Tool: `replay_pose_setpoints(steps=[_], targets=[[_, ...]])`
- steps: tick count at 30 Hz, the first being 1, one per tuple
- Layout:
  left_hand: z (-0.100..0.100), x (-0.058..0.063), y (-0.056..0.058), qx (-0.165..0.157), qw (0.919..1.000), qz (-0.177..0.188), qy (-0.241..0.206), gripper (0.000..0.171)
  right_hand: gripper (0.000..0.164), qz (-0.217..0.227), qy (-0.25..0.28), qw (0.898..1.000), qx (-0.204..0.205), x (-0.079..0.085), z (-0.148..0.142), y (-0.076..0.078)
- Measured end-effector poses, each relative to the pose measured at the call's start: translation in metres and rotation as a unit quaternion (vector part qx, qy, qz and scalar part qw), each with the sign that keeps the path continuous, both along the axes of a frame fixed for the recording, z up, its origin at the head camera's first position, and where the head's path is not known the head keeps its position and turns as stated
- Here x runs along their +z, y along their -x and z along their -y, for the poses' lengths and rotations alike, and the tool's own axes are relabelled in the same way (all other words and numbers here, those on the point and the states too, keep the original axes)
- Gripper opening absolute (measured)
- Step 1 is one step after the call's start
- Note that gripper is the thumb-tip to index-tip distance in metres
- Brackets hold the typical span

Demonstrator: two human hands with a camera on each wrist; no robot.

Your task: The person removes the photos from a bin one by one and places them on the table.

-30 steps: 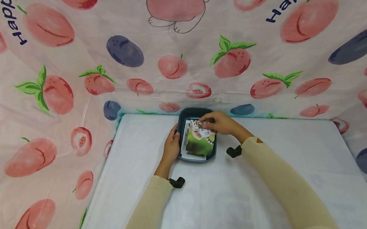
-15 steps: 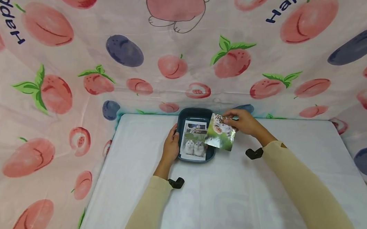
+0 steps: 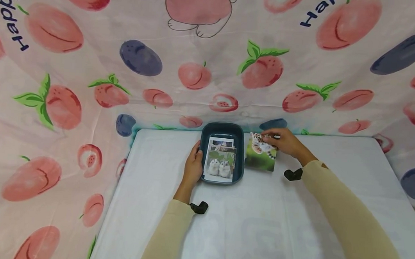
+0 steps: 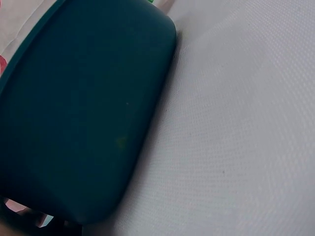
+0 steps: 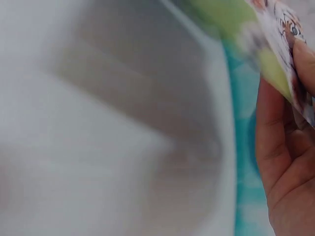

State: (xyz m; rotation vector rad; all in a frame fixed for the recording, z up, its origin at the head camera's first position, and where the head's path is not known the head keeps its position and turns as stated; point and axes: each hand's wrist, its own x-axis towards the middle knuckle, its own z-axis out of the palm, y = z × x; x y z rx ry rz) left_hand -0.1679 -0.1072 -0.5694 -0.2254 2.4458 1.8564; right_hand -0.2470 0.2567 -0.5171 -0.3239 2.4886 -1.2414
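Observation:
At the far edge of the table lies a dark teal tray [image 3: 241, 162] with rounded corners. Several picture cards [image 3: 221, 167] are stacked in it, the top one showing two small white animals on green. My left hand [image 3: 193, 166] holds the tray's left side, its thumb at the rim. Between thumb and fingers, my right hand [image 3: 286, 141] pinches the top of a tiger cub photo card [image 3: 258, 159] just right of the tray. In the right wrist view, the thumb [image 5: 305, 64] presses on the card's printed face, with the other fingers behind it.
A white cloth covers the table [image 3: 252, 222]. Behind it hangs a pink curtain [image 3: 218, 52] printed with fruit. Dark wrist-camera mounts stick out beside both wrists.
My right hand has lifted the tiger cub card out of the tray and carried it right, beyond the rim. This uncovers the cards beneath. The left hand stays at the tray.

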Motion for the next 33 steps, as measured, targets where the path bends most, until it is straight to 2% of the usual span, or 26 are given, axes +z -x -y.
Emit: replay_pose_setpoints(steps=[5,9,17,23,33], targets=[[0.0,-0.001,0.0,0.001,1.0,-0.003,0.0,0.049,0.036,-0.003,-0.009,1.0,0.02,-0.019,-0.004,0.005],[0.0,0.0,-0.002,-0.001,1.0,-0.001,-0.002,0.049,0.034,-0.013,-0.028,0.999,0.021,-0.029,-0.001,0.009],[0.0,0.001,-0.003,-0.003,1.0,0.0,0.0,0.05,0.031,-0.03,-0.069,0.997,0.001,-0.031,0.011,0.015],[0.0,0.002,-0.002,-0.006,0.9999,-0.006,0.007,0.049,0.025,-0.039,-0.07,0.997,-0.017,-0.032,0.015,0.016],[-0.001,0.002,-0.001,-0.005,1.0,-0.005,0.004,0.049,0.026,-0.063,-0.103,0.991,-0.053,-0.044,0.014,0.017]])
